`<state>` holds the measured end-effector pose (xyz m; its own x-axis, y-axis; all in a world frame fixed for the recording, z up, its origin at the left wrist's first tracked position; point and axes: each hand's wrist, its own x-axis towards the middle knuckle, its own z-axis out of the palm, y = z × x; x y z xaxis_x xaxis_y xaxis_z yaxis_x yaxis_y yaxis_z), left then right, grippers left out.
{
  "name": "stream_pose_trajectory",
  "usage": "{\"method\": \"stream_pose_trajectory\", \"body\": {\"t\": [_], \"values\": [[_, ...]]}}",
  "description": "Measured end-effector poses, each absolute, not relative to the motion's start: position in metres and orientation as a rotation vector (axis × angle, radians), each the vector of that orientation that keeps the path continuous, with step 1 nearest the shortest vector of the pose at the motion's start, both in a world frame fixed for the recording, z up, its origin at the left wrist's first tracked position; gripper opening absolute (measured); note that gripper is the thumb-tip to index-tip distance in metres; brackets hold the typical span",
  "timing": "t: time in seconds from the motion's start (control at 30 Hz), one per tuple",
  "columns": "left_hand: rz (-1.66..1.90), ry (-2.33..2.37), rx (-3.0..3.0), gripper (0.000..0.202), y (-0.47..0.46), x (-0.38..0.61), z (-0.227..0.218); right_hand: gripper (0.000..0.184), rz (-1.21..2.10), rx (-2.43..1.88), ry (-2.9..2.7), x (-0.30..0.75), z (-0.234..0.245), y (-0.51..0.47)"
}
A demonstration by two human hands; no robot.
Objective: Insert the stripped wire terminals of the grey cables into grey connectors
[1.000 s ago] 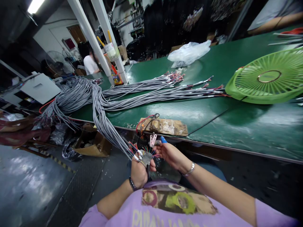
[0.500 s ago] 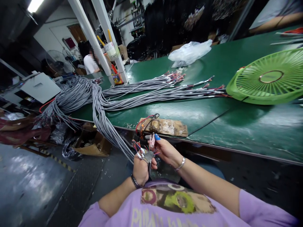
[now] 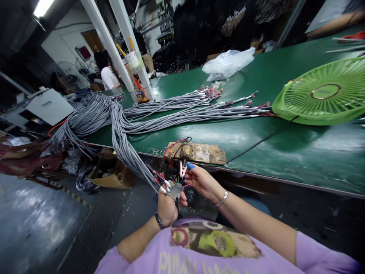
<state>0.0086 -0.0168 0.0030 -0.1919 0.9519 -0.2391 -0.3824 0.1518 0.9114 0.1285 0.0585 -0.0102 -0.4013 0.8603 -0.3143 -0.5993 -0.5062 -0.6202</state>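
My left hand [image 3: 167,207] is closed around grey multi-core cables [image 3: 137,167], which run down to it from the bench. Their stripped ends fan out above my fist as thin coloured wires [image 3: 176,179] and white-sleeved bunches [image 3: 165,185]. A flat grey piece [image 3: 174,190] shows at the fingers, its kind unclear. My right hand [image 3: 201,183], a blue covering on one fingertip, has bent fingers at a small pale pink clothespin [image 3: 183,170]. The clothespin's legs are spread, just above the loose wires. Whatever its jaw grips is too small to make out.
A wooden block [image 3: 196,153] with red and black leads lies at the front edge of the green bench [image 3: 285,160]. Behind it stretch more grey cables [image 3: 171,120]. A green fan [image 3: 322,93] stands on the right, a plastic bag [image 3: 228,64] farther back.
My left hand has shifted slightly left with the cables. The right hand has moved a little to the right, and the clothespin's legs stand farther apart than before.
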Motion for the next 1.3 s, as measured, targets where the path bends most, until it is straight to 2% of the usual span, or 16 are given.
{"method": "stream_pose_trajectory", "body": {"t": [0.17, 0.4, 0.53, 0.63, 0.77, 1.03, 1.2, 1.3], "values": [[1.38, 1.193, 0.63, 0.031, -0.011, 0.012, 0.007, 0.03, 1.947, -0.794, -0.669, 0.127, -0.011, 0.056], [1.37, 1.221, 0.633, 0.035, -0.007, 0.014, 0.009, 0.042, 1.651, -0.923, -0.857, 0.12, -0.023, 0.058], [1.37, 1.24, 0.617, 0.035, -0.006, 0.015, 0.007, 0.048, 1.879, -0.776, -0.756, 0.115, -0.028, 0.063], [1.371, 1.249, 0.61, 0.035, -0.007, 0.014, 0.004, 0.047, 2.026, -0.664, -0.648, 0.113, -0.028, 0.065], [1.368, 1.245, 0.608, 0.034, -0.007, 0.013, 0.003, 0.048, 2.023, -0.669, -0.647, 0.112, -0.023, 0.065], [1.386, 1.23, 0.61, 0.034, -0.008, 0.014, 0.009, 0.053, 1.695, -0.847, -0.984, 0.116, -0.029, 0.065], [1.368, 1.234, 0.621, 0.033, -0.007, 0.014, 0.006, 0.045, 1.954, -0.706, -0.614, 0.11, -0.024, 0.064], [1.377, 1.229, 0.612, 0.031, -0.006, 0.014, 0.001, 0.036, 1.977, -0.685, -0.466, 0.107, -0.021, 0.066]]}}
